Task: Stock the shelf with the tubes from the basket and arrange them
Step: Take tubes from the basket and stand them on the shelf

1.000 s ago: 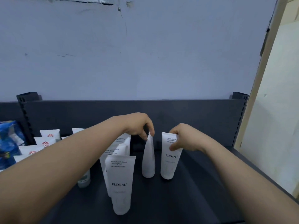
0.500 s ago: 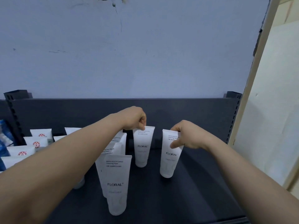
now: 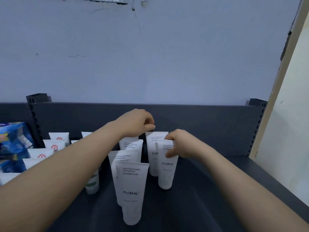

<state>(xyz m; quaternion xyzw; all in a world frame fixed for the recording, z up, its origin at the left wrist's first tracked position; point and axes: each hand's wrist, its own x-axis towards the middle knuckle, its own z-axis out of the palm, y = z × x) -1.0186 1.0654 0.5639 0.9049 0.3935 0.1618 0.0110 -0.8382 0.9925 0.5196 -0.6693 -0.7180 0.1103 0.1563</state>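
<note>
White FLORAL tubes stand cap-down on a dark shelf point(image 3: 209, 190). My left hand point(image 3: 137, 123) pinches the top edge of the rear tube point(image 3: 153, 156) near the shelf's back panel. My right hand point(image 3: 180, 144) grips the upper part of the front right tube point(image 3: 167, 171), which stands just in front of the rear one and partly hides it. To their left, a column of three more FLORAL tubes runs toward me, with the nearest tube point(image 3: 132, 190) at the front. The basket is out of view.
Left of my forearm stand several white tubes with red emblems point(image 3: 54, 146) and a tube with a green mark point(image 3: 92, 185). A blue package point(image 3: 13, 141) sits at the far left beyond a slotted upright point(image 3: 36, 121). A cream wall panel point(image 3: 284, 131) borders the shelf's right end.
My right hand has shifted its tube leftward, so it now stands in front of the tube in my left hand. The left-hand tube, edge-on a second ago, has turned label-forward.
</note>
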